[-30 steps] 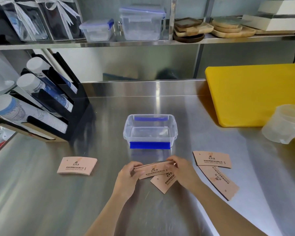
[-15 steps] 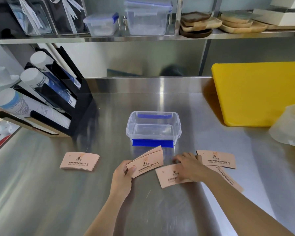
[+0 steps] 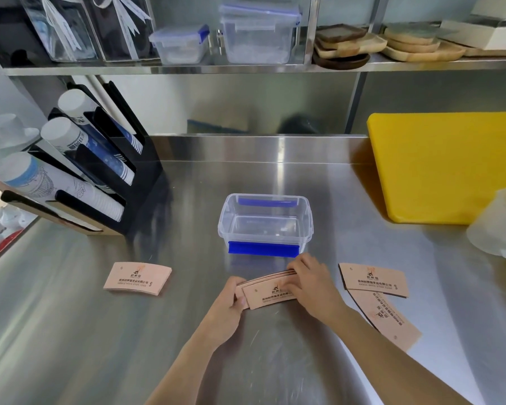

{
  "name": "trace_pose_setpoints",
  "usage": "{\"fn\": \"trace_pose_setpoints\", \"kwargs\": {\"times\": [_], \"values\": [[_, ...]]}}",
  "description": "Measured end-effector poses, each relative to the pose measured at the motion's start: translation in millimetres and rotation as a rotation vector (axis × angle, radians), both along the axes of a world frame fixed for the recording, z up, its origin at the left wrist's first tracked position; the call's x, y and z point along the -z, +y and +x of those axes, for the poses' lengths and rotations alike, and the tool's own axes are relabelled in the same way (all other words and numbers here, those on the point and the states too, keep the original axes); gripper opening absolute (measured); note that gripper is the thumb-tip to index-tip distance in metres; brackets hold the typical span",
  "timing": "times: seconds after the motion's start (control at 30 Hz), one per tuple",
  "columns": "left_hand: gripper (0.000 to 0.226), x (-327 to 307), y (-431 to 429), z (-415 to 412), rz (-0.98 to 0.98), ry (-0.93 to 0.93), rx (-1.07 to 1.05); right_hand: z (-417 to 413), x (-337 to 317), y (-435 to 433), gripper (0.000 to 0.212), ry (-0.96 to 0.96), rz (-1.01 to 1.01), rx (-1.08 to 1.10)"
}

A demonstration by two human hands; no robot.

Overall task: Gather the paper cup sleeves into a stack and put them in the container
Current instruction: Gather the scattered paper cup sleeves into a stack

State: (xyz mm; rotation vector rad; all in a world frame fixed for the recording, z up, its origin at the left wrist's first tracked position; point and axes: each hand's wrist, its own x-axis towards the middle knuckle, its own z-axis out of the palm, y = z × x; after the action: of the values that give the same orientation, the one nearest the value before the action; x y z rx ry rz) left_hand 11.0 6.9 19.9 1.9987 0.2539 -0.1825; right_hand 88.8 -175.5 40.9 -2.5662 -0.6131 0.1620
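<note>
A small stack of pink paper cup sleeves (image 3: 268, 295) lies on the steel counter between both hands. My left hand (image 3: 227, 311) grips its left end, and my right hand (image 3: 311, 283) presses on its right end. Just behind the stack stands an open clear plastic container (image 3: 265, 225) with blue clips, nothing inside it. One loose sleeve (image 3: 138, 277) lies flat to the left. Two more loose sleeves lie to the right: one (image 3: 373, 279) flat, the other (image 3: 387, 318) angled and partly under it.
A black rack of paper cups (image 3: 79, 173) stands at the back left. A yellow cutting board (image 3: 447, 166) leans at the back right, with a translucent measuring cup (image 3: 498, 225) in front of it. A shelf above holds lidded boxes (image 3: 259, 33) and wooden trays (image 3: 345, 46).
My right hand slid a loose sleeve from the counter onto the stack that my left hand holds. The stack now lies flatter, with both hands on it.
</note>
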Motion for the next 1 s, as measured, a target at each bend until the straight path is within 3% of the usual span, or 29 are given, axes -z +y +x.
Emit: {"fn": "trace_pose_setpoints", "kwargs": {"times": [0.17, 0.3, 0.4, 0.53, 0.7, 1.0], "values": [[0.021, -1, -9, -1, 0.026, -0.024, -0.025, -3, 2, 3, 0.04, -0.068, -0.124, 0.018], [0.011, 0, -14, 2, 0.09, -0.051, -0.074, -9, -2, -6, 0.042, -0.021, 0.046, 0.054], [0.011, -2, -22, 6, 0.089, -0.043, -0.063, -5, -6, -27, 0.034, -0.117, 0.108, 0.186], [0.01, -5, -35, 13, 0.089, -0.047, -0.02, 5, 0, -65, 0.027, -0.172, 0.021, 0.432], [0.011, -8, -49, 24, 0.06, -0.044, 0.0, 13, 3, -98, 0.061, -0.004, -0.178, 0.423], [0.011, -8, -46, 35, 0.079, -0.016, 0.02, 33, 5, -130, 0.074, 0.22, -0.421, 0.447]]}}
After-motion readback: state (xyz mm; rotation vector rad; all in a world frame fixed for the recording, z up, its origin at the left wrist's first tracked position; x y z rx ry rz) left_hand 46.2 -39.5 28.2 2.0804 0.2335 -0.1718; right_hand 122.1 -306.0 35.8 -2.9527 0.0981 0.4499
